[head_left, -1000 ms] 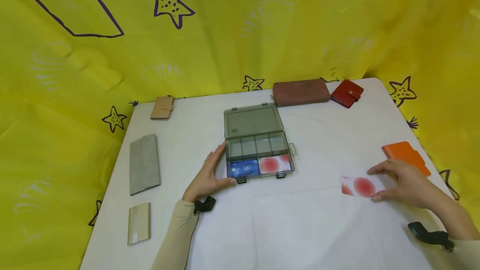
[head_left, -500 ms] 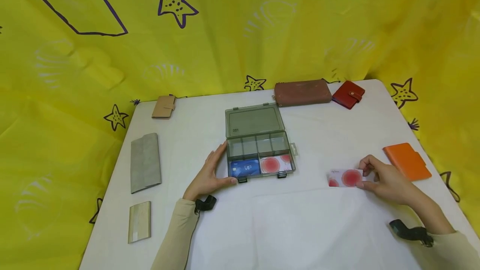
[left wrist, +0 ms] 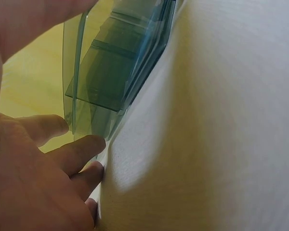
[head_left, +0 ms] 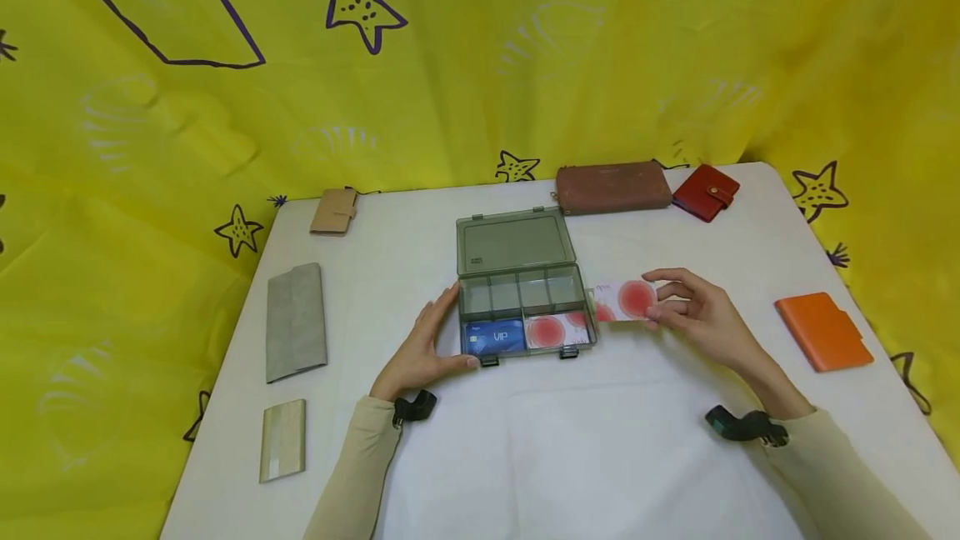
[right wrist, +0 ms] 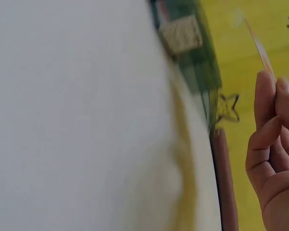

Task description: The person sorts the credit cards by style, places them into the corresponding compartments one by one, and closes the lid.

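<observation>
A translucent green divided box (head_left: 517, 245) lies on the table with its lid folded back. In its front compartments lie a blue VIP card (head_left: 495, 337) and a white card with red circles (head_left: 557, 330). My left hand (head_left: 422, 358) rests against the box's left side, fingers fairly straight, thumb at the front corner. In the left wrist view the fingertips touch the green wall (left wrist: 106, 72). Right of the box, my right hand (head_left: 701, 315) pinches a similar white-and-red card (head_left: 622, 300) between thumb and fingers. In the right wrist view this card (right wrist: 261, 48) appears edge-on, raised.
A brown long wallet (head_left: 613, 188) and a red snap wallet (head_left: 707, 192) lie at the back right. An orange card holder (head_left: 823, 332) is at the right. Down the left side lie a tan wallet (head_left: 333, 212), a grey wallet (head_left: 296, 323) and a beige one (head_left: 283, 440).
My right hand has lifted the white-and-red card and carried it left, from beside the orange card holder to the box's right edge. My left hand has stayed at the box.
</observation>
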A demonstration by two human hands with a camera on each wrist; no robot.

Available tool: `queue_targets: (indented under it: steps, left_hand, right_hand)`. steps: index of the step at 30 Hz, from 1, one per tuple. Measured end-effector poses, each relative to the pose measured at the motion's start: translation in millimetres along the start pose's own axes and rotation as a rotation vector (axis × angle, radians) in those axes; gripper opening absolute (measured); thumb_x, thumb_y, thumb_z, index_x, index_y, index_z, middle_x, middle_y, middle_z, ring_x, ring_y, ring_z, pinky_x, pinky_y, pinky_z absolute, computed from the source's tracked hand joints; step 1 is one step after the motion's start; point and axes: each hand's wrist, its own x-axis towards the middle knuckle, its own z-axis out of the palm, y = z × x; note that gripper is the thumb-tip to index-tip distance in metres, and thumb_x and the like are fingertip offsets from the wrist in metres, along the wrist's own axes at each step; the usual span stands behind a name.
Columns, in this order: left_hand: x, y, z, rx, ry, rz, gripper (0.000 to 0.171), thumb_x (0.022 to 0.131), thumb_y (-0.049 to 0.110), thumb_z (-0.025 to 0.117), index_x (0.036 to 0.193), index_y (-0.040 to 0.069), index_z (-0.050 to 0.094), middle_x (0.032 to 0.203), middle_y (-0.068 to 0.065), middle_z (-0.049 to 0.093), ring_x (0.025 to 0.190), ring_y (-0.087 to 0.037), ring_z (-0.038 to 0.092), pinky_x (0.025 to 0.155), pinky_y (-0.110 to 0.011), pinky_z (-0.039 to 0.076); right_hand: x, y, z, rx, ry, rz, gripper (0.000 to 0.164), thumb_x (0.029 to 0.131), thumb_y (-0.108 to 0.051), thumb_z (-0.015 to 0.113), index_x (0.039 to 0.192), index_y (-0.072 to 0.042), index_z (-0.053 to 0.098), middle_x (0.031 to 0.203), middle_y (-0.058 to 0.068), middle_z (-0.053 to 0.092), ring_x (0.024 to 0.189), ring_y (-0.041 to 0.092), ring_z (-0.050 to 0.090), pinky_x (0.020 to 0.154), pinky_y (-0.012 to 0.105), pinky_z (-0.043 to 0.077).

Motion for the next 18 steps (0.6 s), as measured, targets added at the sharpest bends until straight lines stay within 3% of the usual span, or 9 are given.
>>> queue_targets:
  steps: [4,7,11,15,18]
  left_hand:
    - [2.2,1.3,2.8,0.011,-0.004,0.015,0.12,0.081,0.028,0.093,0.172,0.016,0.016,0.178,-0.012,0.019,0.166,-0.037,0.011,0.136,-0.058,0.001]
    - [3.4,2.1,4.8,0.014,-0.014,0.018,0.12,0.082,0.029,0.093,0.172,0.018,0.015,0.178,-0.011,0.019,0.166,-0.036,0.011,0.136,-0.057,0.001]
    - [4.2,3.3,5.4,0.017,-0.018,0.016,0.121,0.081,0.03,0.093,0.173,0.021,0.014,0.178,-0.01,0.019,0.166,-0.035,0.01,0.136,-0.057,0.002]
    - [3.9,4.1,4.9,0.02,-0.014,-0.002,0.121,0.081,0.03,0.093,0.173,0.023,0.014,0.179,-0.008,0.018,0.166,-0.034,0.009,0.136,-0.056,0.002]
    - [3.8,3.4,4.7,0.023,-0.015,-0.015,0.122,0.081,0.031,0.093,0.173,0.024,0.013,0.179,-0.008,0.017,0.167,-0.034,0.008,0.136,-0.056,0.002]
  right_hand:
    - [18.0,-3.9,18.7,0.057,-0.031,-0.029,0.061,0.085,0.014,0.08,0.141,0.006,0.058,0.108,0.002,0.071,0.088,0.009,0.073,0.079,0.016,0.063]
    - [25.5,-4.6,34.0,-0.052,-0.068,-0.071,0.059,0.08,0.007,0.088,0.134,0.0,0.066,0.1,0.003,0.072,0.085,0.011,0.067,0.073,0.013,0.057]
    - [30.0,-3.5,50.0,-0.24,-0.116,-0.145,0.058,0.074,-0.009,0.096,0.127,-0.009,0.073,0.1,0.0,0.069,0.087,0.018,0.059,0.062,0.021,0.045]
    - [31.5,-3.9,54.1,-0.327,-0.157,-0.17,0.063,0.072,-0.018,0.099,0.13,-0.01,0.074,0.112,0.003,0.062,0.096,0.02,0.055,0.068,0.028,0.046]
    - [33.7,-7.0,46.6,-0.368,-0.14,-0.158,0.072,0.073,-0.019,0.099,0.138,-0.008,0.069,0.125,0.01,0.059,0.11,0.025,0.055,0.085,0.039,0.053]
